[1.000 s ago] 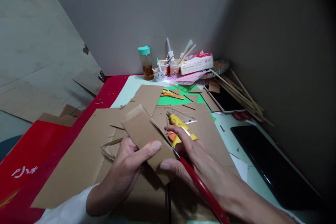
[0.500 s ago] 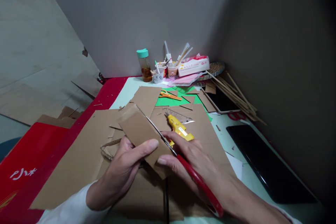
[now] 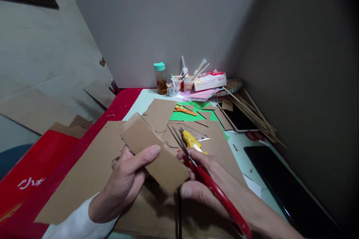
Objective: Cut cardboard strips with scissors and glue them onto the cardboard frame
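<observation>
My left hand (image 3: 127, 173) is closed on a rectangular piece of brown cardboard (image 3: 157, 157), thumb lying on its upper face. The piece is held tilted above the table. In my right hand (image 3: 207, 179) is a pair of scissors (image 3: 217, 190) with red handles. Their blades point up and away, slightly parted, just to the right of the cardboard and apart from its edge. My right thumb is near the lower right corner of the piece. Beyond the blades lies a yellow glue gun (image 3: 191, 140), beside a clear set square (image 3: 203, 136).
Larger cardboard sheets (image 3: 84, 160) cover the table's middle. Orange scissors (image 3: 186, 110) lie on green paper at the back. A bottle (image 3: 160, 78), cups (image 3: 188, 84) and a tissue pack (image 3: 210, 81) stand behind. Wooden sticks (image 3: 252, 115) and a black slab (image 3: 283, 186) are on the right.
The scissors have come away from the cardboard's right edge, and their blades now stand free beside it. The cardboard has shifted slightly left and turned a little. The view has tilted up somewhat.
</observation>
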The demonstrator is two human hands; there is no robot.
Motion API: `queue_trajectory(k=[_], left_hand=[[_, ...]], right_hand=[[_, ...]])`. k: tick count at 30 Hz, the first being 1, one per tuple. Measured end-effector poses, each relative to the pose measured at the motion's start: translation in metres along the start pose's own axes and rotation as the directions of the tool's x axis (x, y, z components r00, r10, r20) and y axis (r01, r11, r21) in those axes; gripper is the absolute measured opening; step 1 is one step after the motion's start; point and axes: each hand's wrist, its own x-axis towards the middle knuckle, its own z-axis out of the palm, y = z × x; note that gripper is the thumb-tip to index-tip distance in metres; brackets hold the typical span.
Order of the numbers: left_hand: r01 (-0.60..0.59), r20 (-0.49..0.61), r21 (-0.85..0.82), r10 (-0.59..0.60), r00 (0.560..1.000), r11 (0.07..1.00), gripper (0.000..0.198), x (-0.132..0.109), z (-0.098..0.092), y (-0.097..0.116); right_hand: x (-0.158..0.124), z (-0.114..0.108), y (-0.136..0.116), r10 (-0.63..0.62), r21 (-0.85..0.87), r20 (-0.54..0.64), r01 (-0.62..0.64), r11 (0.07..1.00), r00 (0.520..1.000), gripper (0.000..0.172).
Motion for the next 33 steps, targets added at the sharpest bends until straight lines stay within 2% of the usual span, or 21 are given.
queue_trajectory(k=[5, 10, 12, 16, 18, 21, 22, 25, 27, 29, 32, 33], left_hand=[[0.008, 0.054, -0.006, -0.008, 0.999, 1.0, 0.063, 0.002, -0.002, -0.001], [0.044, 0.059, -0.014, -0.043, 0.997, 0.999, 0.06, 0.002, 0.0, -0.002], [0.062, 0.074, -0.021, -0.061, 0.995, 0.998, 0.057, 0.001, 0.001, -0.001], [0.062, 0.098, -0.013, -0.06, 0.993, 0.998, 0.055, -0.001, 0.0, 0.002], [0.043, 0.087, -0.005, -0.043, 0.995, 0.999, 0.054, 0.0, -0.001, 0.004], [-0.011, 0.064, 0.012, 0.01, 0.998, 1.0, 0.049, 0.002, -0.002, 0.005], [-0.035, 0.057, 0.023, 0.033, 0.998, 0.999, 0.045, 0.003, -0.002, 0.005], [-0.167, 0.04, 0.098, 0.163, 0.986, 0.981, 0.025, 0.005, -0.002, 0.006], [-0.32, 0.057, 0.214, 0.315, 0.947, 0.923, 0.011, 0.006, -0.002, 0.009], [-0.468, 0.127, 0.351, 0.454, 0.882, 0.811, 0.004, 0.004, -0.003, 0.012], [-0.625, 0.267, 0.51, 0.582, 0.768, 0.591, 0.012, 0.001, -0.004, 0.007], [-0.669, 0.305, 0.553, 0.626, 0.717, 0.497, 0.014, 0.0, -0.004, 0.003]], right_hand=[[-0.004, 0.007, -0.009, 0.06, -0.101, 0.076, -0.052, 0.994, 0.995, 0.043], [-0.008, 0.007, -0.009, -0.063, -0.044, 0.081, 0.066, 0.997, 0.995, 0.055], [-0.009, 0.006, -0.007, -0.102, -0.029, 0.069, 0.104, 0.994, 0.992, 0.059], [-0.01, 0.005, -0.004, -0.093, -0.094, 0.006, 0.093, 0.991, 0.996, 0.064], [-0.009, 0.006, -0.005, -0.092, -0.103, -0.015, 0.09, 0.991, 0.996, 0.056], [-0.006, 0.007, -0.006, -0.077, 0.008, 0.027, 0.077, 0.997, 0.997, 0.028], [-0.005, 0.007, -0.006, -0.063, 0.074, 0.037, 0.06, 0.995, 0.997, 0.025], [-0.003, 0.006, -0.003, 0.003, 0.3, 0.015, -0.007, 0.954, 1.0, 0.032], [-0.001, 0.007, 0.001, 0.018, 0.432, -0.012, -0.011, 0.902, 1.0, 0.035], [0.001, 0.01, 0.004, -0.007, 0.531, -0.035, 0.025, 0.847, 0.999, 0.035], [0.004, 0.017, 0.005, -0.036, 0.628, -0.013, 0.037, 0.777, 0.999, 0.036], [0.004, 0.02, 0.004, -0.046, 0.63, 0.002, 0.035, 0.776, 0.999, 0.035]])
